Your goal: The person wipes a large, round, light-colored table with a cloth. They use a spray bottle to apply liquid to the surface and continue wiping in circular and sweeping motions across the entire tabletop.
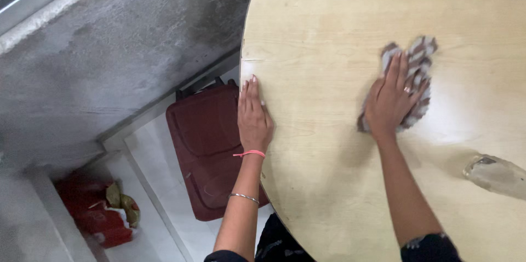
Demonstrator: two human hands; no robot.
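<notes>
— So, where is each hand?

— Right hand (390, 103) lies flat on a checked brown-and-white cloth (415, 70), fingers spread wide and pressing it onto the round, pale wooden table (329, 32). It pins the cloth under the palm rather than gripping it; there is a ring on one finger.

— And where does the cloth sit on the table?

— Toward the far right part of the top, bunched up, with its folds showing beyond the fingertips and along both sides of the hand.

— The other one?

— Left hand (253, 117) rests palm down at the table's left edge, fingers straight and close together, holding nothing. The wrist carries an orange thread (249, 154), and a thin metal bangle (244, 198) sits further up the forearm.

— Anything else on the tabletop?

— A clear, blurred object (496, 175) at the right edge, near the right forearm but apart from it; I cannot tell what it is.

— Below the table?

— A maroon bag (211, 147) lies on the light floor just beside the table's edge, under the left arm. Well to its left sits a red packet (90, 212) with crumpled yellowish wrapping on it, near a grey concrete wall (120, 37).
</notes>
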